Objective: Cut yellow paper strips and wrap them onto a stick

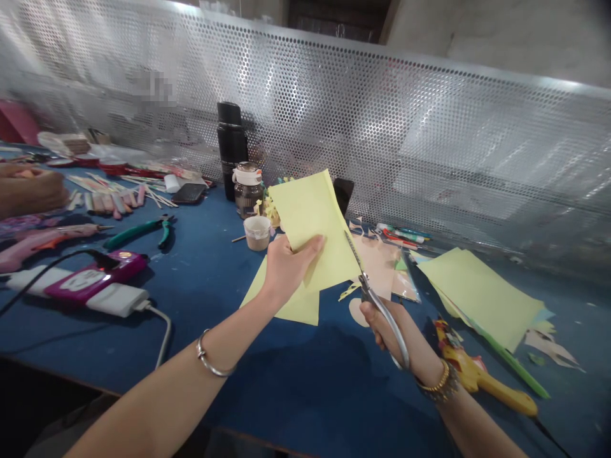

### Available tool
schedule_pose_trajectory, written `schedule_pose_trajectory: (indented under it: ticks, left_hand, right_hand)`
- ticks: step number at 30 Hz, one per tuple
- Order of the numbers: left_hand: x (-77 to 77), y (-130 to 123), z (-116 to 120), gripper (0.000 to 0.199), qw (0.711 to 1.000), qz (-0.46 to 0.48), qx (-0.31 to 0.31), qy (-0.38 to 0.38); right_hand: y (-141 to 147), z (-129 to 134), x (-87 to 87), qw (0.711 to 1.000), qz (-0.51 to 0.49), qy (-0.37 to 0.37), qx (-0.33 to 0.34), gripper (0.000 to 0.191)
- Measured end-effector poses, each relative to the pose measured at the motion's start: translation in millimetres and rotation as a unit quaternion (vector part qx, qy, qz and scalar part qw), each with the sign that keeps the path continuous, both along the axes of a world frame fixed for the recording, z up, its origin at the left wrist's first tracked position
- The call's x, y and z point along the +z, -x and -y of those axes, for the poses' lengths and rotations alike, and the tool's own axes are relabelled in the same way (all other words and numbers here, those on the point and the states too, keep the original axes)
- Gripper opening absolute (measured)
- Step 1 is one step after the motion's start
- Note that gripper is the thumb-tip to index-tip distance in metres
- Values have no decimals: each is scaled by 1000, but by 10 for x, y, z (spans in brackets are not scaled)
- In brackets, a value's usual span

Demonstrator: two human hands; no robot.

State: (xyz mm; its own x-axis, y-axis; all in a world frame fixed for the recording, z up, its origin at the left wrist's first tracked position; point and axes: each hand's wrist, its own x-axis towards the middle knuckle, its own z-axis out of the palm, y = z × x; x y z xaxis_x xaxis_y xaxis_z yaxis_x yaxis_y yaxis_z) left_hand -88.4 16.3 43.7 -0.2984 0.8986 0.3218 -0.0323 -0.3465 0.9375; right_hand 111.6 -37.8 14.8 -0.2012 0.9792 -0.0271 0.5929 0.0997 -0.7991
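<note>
Pinched between the thumb and fingers of my left hand [291,264] is a sheet of yellow paper [310,216], raised above the table. My right hand [394,331] grips a pair of metal scissors [375,296]. Their blades lie along the right edge of the sheet, near its lower right corner. Another yellow piece [300,306] rests on the table below my left hand. Close to the scissors are pale pink paper scraps [377,264] and a small cream paper circle [359,312].
Right: a stack of yellow paper [482,286], a green pen-like stick [513,366], a yellow glue gun [482,375]. Behind: a black flask [231,149], a jar [248,191], a paper cup [258,233]. Left: green pliers [138,234], a power bank [95,280], another person's hand [31,189].
</note>
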Motion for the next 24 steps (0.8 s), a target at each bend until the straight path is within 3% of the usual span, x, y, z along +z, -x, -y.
schedule_pose_trajectory:
  ticks: [8,24]
  left_hand:
    - [17,-4,31,22,1000,2,-16,0]
    - [25,-59,76,21,999,-4,-48,17]
  right_hand:
    - [3,1,18,998,-13,-52,23,46]
    - [-18,-5,-23,997,-53,-46,38,45]
